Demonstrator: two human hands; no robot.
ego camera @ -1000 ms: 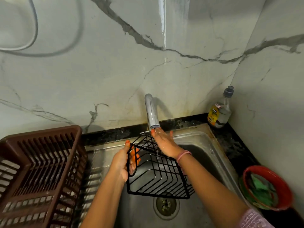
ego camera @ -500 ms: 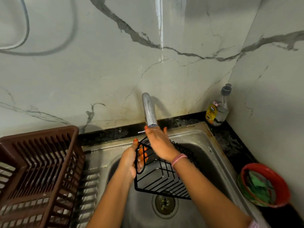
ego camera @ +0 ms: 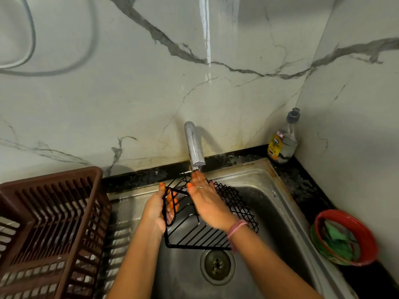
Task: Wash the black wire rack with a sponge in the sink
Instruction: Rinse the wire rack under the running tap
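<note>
Head view, over one steel sink (ego camera: pixel 267 190). One black wire rack (ego camera: pixel 207 231) is held tilted above the basin, just behind the single drain (ego camera: pixel 217 265). Left hand (ego camera: pixel 156 209): fingers (ego camera: pixel 171 203) curled and clamped on the rack's left edge loop, thumb tip at the top wire. Right hand (ego camera: pixel 207 201): fingers (ego camera: pixel 199 180) straight and close together, laid flat on the rack's upper wires, gripping nothing; their tips lie directly under the mouth of the one tap (ego camera: pixel 194 145), which drips onto them. One pink band (ego camera: pixel 236 227) circles the right wrist. Left of the left-hand fingers stands one brown crate (ego camera: pixel 49 223). Well right of the right-hand fingers sit one red bowl (ego camera: pixel 364 234) holding a green sponge (ego camera: pixel 336 240), and, in the corner beyond, one soap bottle (ego camera: pixel 282 139).
</note>
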